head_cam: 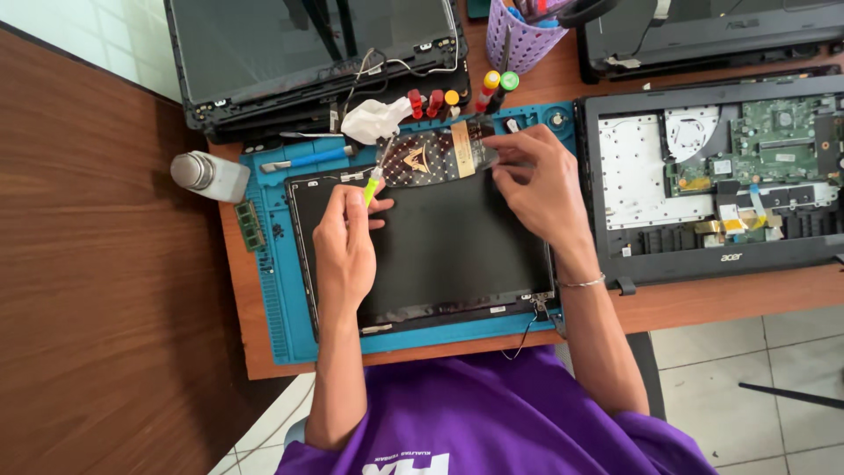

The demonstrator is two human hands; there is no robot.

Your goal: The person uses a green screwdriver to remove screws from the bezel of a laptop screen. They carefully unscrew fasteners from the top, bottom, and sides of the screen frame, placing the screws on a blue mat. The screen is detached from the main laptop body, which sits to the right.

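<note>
One screwdriver, left hand, tip up

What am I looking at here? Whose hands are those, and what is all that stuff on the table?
The camera sits on a person's head and looks down, so you see their own two hands. The left hand holds a small green-handled tool. The right hand grips a dark patterned strip at the top edge of a black laptop screen panel. The panel lies on a blue work mat on a wooden table. To the right is an opened laptop with its green circuit board showing. Nearby are a white bottle, a purple cup of tools and a crumpled white tissue.
</note>
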